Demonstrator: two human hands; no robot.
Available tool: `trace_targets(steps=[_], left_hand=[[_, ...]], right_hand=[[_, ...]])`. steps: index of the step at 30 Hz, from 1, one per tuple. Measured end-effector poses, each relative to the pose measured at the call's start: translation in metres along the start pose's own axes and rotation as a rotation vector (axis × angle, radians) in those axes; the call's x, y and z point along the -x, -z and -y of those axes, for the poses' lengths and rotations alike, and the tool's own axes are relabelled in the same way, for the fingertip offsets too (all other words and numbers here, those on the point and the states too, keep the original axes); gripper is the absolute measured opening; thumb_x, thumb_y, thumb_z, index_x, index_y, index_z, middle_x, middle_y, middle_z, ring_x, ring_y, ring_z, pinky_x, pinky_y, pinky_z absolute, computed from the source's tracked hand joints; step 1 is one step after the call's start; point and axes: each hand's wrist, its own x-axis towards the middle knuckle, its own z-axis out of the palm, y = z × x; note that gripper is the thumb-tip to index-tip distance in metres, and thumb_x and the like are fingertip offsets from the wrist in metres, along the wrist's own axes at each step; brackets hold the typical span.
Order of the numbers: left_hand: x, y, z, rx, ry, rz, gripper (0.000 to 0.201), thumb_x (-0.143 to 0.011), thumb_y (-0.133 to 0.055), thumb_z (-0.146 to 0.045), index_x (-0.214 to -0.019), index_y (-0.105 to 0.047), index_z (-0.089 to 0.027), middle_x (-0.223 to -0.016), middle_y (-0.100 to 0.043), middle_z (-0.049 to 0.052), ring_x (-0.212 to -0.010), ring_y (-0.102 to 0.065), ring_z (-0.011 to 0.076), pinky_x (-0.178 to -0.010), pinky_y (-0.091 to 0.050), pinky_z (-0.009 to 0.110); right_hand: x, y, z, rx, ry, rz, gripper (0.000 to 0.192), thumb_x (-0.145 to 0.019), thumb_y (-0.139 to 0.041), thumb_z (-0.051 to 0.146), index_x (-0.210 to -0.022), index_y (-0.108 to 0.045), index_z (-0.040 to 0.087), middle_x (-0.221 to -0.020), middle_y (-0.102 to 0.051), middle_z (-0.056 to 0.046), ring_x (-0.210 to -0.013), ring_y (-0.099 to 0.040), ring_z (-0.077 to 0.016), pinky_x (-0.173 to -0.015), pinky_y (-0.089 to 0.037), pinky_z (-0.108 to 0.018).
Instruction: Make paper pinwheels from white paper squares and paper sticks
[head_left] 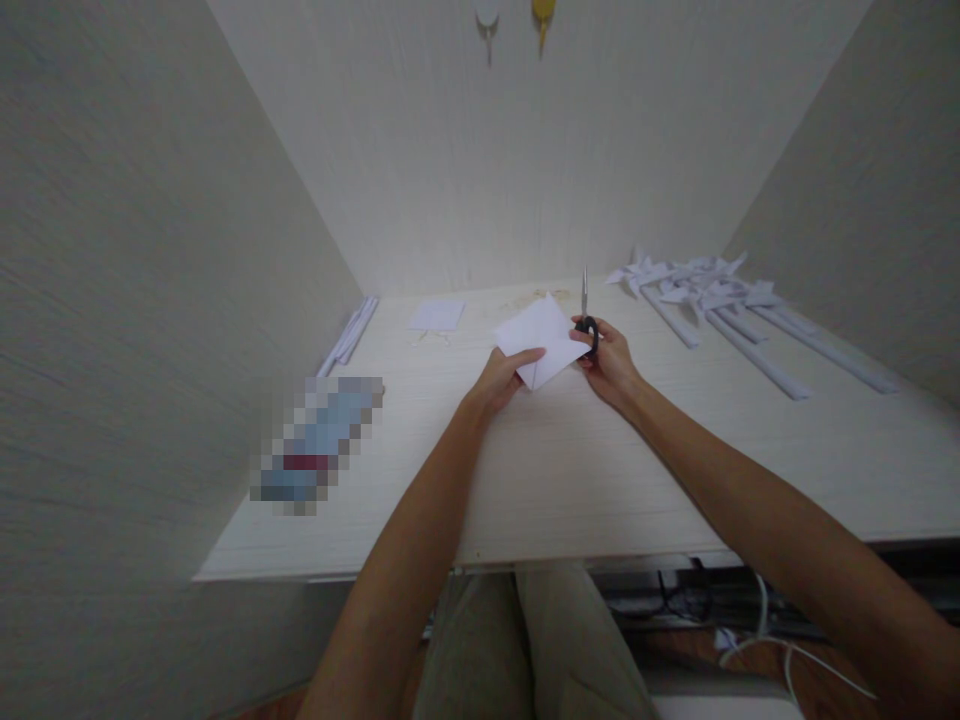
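Note:
My left hand [504, 378] grips the lower left corner of a folded white paper [541, 335] held just above the pale desk [570, 470]. My right hand [609, 362] holds black-handled scissors [586, 318] with the blades pointing up and away, right beside the paper's right edge. The blades look closed or nearly so.
Several folded paper pinwheels and rolled paper sticks [720, 310] lie at the back right. A small white paper square [437, 316] and a few paper strips [349, 335] lie at the back left. A blurred-out object [319, 443] lies by the left wall. Two hooks [514, 22] hang on the back wall.

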Motion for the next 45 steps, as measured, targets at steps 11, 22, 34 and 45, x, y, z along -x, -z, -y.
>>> trace_targets(steps=[11,22,34,45], left_hand=[[-0.010,0.009,0.008,-0.185,-0.146,-0.320,0.023,-0.055,-0.067,-0.020,-0.075,-0.059,-0.013,-0.074,-0.064,0.005,-0.072,-0.059,0.0151,-0.058,-0.047,0.023],[-0.006,0.003,0.008,-0.311,-0.140,-0.211,0.034,-0.056,-0.067,-0.026,-0.087,-0.059,-0.013,-0.079,-0.063,0.005,-0.053,-0.054,0.0090,-0.038,-0.038,0.017],[-0.010,0.007,0.010,-0.237,-0.239,-0.385,0.032,-0.058,-0.065,-0.025,-0.087,-0.060,-0.013,-0.084,-0.064,0.007,-0.062,-0.058,0.0132,-0.045,-0.042,0.020],[-0.013,0.002,0.011,-0.190,-0.244,-0.483,0.025,-0.054,-0.068,-0.026,-0.072,-0.059,-0.010,-0.087,-0.064,0.012,-0.083,-0.059,0.0201,-0.064,-0.048,0.025]], right_hand=[[0.005,-0.006,0.003,0.060,-0.021,0.081,0.032,-0.052,-0.067,0.033,-0.077,-0.053,0.020,-0.058,-0.050,0.007,-0.041,-0.041,-0.0026,-0.032,-0.022,-0.015],[0.006,-0.006,0.003,0.064,-0.006,-0.001,0.031,-0.049,-0.069,0.023,-0.073,-0.051,0.020,-0.049,-0.046,0.010,-0.038,-0.040,-0.0024,-0.033,-0.026,-0.014],[0.021,-0.024,-0.012,0.147,0.016,0.158,0.047,-0.048,-0.072,0.025,-0.090,-0.049,0.021,-0.059,-0.058,0.006,-0.047,-0.050,-0.0056,-0.047,-0.040,-0.018],[0.031,-0.040,-0.016,0.157,0.007,0.136,0.055,-0.040,-0.075,0.025,-0.087,-0.049,0.018,-0.057,-0.056,0.006,-0.049,-0.053,-0.0078,-0.047,-0.043,-0.020]])
